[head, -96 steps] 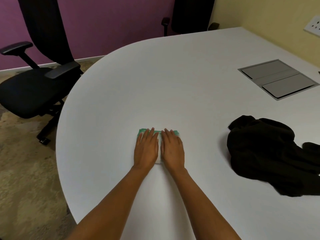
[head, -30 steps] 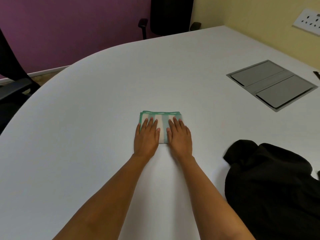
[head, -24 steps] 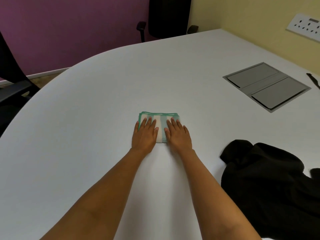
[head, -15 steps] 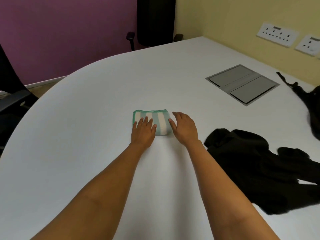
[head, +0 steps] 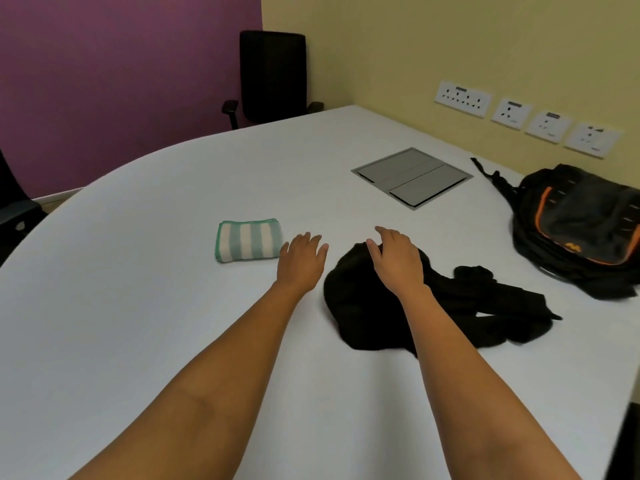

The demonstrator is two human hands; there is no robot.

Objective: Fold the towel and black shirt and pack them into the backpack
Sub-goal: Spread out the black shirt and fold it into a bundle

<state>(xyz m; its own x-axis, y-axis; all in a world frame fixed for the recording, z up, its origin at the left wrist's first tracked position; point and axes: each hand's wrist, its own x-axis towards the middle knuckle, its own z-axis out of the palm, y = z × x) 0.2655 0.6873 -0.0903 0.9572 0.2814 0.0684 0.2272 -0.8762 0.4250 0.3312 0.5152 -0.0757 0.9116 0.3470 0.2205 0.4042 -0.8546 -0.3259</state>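
Observation:
The green-and-white striped towel (head: 248, 240) lies folded into a small rectangle on the white table (head: 138, 306), with no hand on it. My left hand (head: 300, 261) hovers open just right of the towel, fingers spread. My right hand (head: 396, 259) is open over the far left end of the crumpled black shirt (head: 450, 306), fingers curved down above the cloth. The black backpack with orange trim (head: 581, 223) lies flat at the right of the table, beyond the shirt.
A grey metal cable hatch (head: 412, 176) is set flush in the table behind the shirt. A black office chair (head: 272, 77) stands at the far edge and part of another chair (head: 14, 209) at the left. Wall sockets (head: 519, 117) line the yellow wall.
Both hands have left the folded towel and moved right. The right hand now sits over the black shirt. The view has swung right, bringing the backpack into sight.

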